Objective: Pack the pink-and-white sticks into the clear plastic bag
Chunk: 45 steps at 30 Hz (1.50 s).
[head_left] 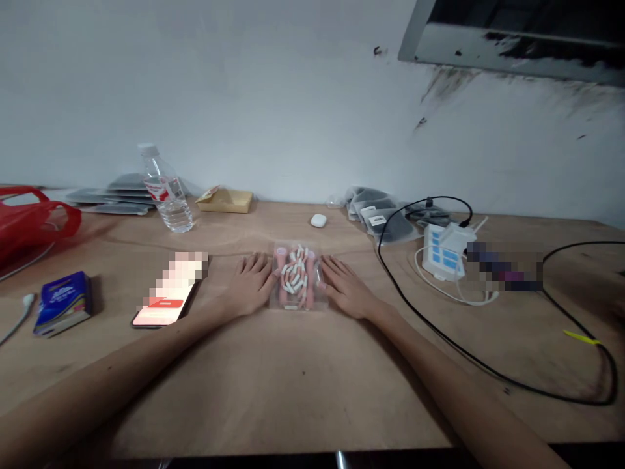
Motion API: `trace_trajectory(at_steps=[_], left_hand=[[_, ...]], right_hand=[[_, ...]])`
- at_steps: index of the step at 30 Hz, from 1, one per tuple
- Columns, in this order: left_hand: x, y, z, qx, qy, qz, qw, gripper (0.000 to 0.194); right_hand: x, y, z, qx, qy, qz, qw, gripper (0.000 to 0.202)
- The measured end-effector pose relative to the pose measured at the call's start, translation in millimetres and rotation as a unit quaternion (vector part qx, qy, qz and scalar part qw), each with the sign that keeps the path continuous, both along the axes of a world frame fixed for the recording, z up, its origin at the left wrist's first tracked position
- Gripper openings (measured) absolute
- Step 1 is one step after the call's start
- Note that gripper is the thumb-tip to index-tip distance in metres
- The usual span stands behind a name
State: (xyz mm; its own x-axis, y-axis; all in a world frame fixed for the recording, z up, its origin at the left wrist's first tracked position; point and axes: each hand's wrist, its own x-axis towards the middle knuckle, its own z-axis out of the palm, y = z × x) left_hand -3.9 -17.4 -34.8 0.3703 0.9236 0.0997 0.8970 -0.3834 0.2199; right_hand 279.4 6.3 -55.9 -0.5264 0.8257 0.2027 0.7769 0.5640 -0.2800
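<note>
A beaded jump rope [295, 277] with pink handles and pink and white beads lies in a clear plastic bag on the wooden table, right between my hands. My left hand [250, 284] rests flat, palm down, on the left of the bag, its fingers stretched forward and its thumb at the bag's edge. On the other side, my right hand [344, 286] lies palm down too, fingers extended and thumb by the bag's right edge. Neither hand grips anything.
Left of me are a lit phone [168, 293], a blue tissue pack [63, 303], a water bottle [168, 195] and a red bag [34, 225]. A white case [318, 221], grey packets [385, 215], a power strip [442, 253] and a looping black cable [439, 335] lie behind and right.
</note>
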Motion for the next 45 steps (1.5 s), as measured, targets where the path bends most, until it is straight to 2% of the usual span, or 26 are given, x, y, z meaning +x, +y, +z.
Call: trace_trajectory(at_steps=[3,10,18,26,35,45], left_hand=[[0.3,-0.1,-2.6,0.002,0.013,-0.003,1.000,0.060],[-1.3,-0.4,-5.6,0.002,0.006,-0.005,1.000,0.065],[-1.8,1.8,-7.2,0.003,-0.009,-0.046,0.999,0.073],[-6.8,2.5,-6.9,0.010,-0.022,-0.064,0.998,0.074],[-2.1,-8.3,-2.4,0.026,-0.001,-0.005,1.000,0.072],[-3.2,-8.8,-3.1,0.042,0.011,-0.018,0.999,0.067]], right_hand=[[3.2,-0.4,-0.6,0.013,0.001,-0.007,1.000,0.076],[8.5,-2.1,-0.1,-0.022,0.016,0.007,1.000,0.074],[7.1,-3.8,1.1,-0.015,0.036,-0.003,0.999,0.083],[4.9,-4.0,-3.5,-0.010,0.001,0.011,1.000,0.079],[4.8,-7.4,2.8,-0.019,-0.006,0.006,1.000,0.081],[7.1,-6.4,-1.7,-0.029,0.006,-0.003,1.000,0.076]])
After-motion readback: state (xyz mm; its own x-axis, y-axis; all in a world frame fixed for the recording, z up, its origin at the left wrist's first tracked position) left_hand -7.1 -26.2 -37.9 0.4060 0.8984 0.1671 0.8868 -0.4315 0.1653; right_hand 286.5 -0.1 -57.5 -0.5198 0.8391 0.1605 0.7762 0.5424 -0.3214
